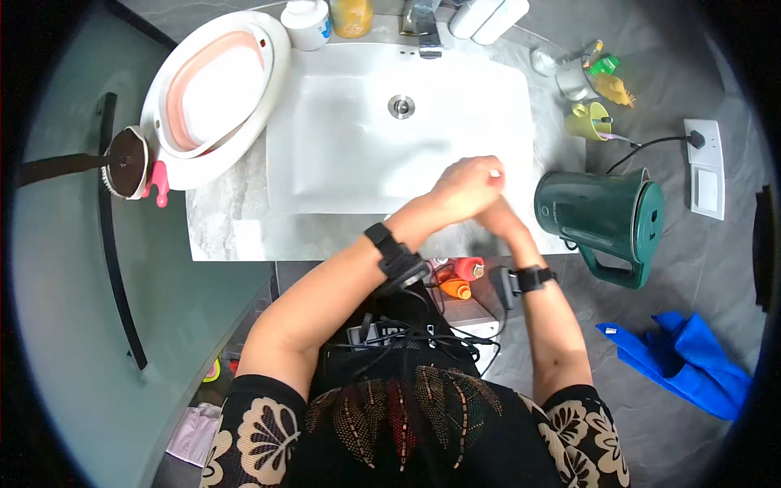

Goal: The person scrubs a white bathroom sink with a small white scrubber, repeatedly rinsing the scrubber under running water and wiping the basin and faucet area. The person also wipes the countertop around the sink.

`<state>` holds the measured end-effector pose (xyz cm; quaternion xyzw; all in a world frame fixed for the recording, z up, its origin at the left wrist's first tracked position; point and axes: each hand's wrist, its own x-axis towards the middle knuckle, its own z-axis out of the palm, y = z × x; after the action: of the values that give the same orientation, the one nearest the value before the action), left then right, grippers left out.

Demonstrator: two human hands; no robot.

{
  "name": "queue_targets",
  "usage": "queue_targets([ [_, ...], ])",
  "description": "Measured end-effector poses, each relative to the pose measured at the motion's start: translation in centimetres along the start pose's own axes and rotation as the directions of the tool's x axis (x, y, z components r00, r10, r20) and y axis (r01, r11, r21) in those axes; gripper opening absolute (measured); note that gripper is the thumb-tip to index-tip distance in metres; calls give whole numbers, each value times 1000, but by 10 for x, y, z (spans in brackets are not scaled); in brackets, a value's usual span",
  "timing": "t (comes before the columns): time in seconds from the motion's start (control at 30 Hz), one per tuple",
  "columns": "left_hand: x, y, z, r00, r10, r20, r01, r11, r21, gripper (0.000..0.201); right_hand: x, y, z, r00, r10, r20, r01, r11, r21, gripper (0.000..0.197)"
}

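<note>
My two hands meet over the front right part of the white sink (pixel 342 175). My left hand (pixel 468 187) is closed, its fingers curled in. A small whitish spot shows at its fingers, too small to make out. Just below and behind it, my right hand (pixel 498 216) touches or nearly touches the left; its fingers are mostly hidden. Each wrist wears a black strap with a dark box. The metal drain (pixel 401 106) lies bare in the sink, and the faucet (pixel 428 37) stands at the far edge.
A green electric kettle (pixel 594 207) stands right of the sink. A yellow cup (pixel 587 121) holds toothbrushes. Pink-and-white folding basins (pixel 272 98) lean at left beside a brown-backed brush (pixel 128 161). A pump bottle (pixel 307 26) stands behind. A blue cloth (pixel 683 362) lies at lower right.
</note>
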<state>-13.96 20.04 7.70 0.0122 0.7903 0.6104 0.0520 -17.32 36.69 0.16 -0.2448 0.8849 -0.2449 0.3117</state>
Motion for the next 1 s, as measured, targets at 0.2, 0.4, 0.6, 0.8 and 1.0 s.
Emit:
queue_targets([
  [0.2, -36, -75, -13, 980, -152, -127, 154, 988, 13, 24, 21, -52, 3, 956, 35, 292, 2, 992, -125, 19],
  [0.4, -64, -104, -19, 954, -291, -70, 295, 954, 49, 24, 48, 31, -40, 920, 10, 391, 299, 626, -720, 14],
  [0.6, -66, -94, -21, 956, -275, -101, 273, 961, -33, 23, 46, 59, -31, 963, -68, 260, 247, 610, -753, 13],
  [0.8, -68, -103, -26, 957, -237, -168, 222, 970, -103, 20, 14, 33, -70, 915, 92, 394, 265, 600, -755, 12],
  [1.0, -68, -104, -19, 948, -211, -237, 186, 975, -124, 19, 39, 61, -45, 925, 26, 380, 277, 639, -718, 7],
])
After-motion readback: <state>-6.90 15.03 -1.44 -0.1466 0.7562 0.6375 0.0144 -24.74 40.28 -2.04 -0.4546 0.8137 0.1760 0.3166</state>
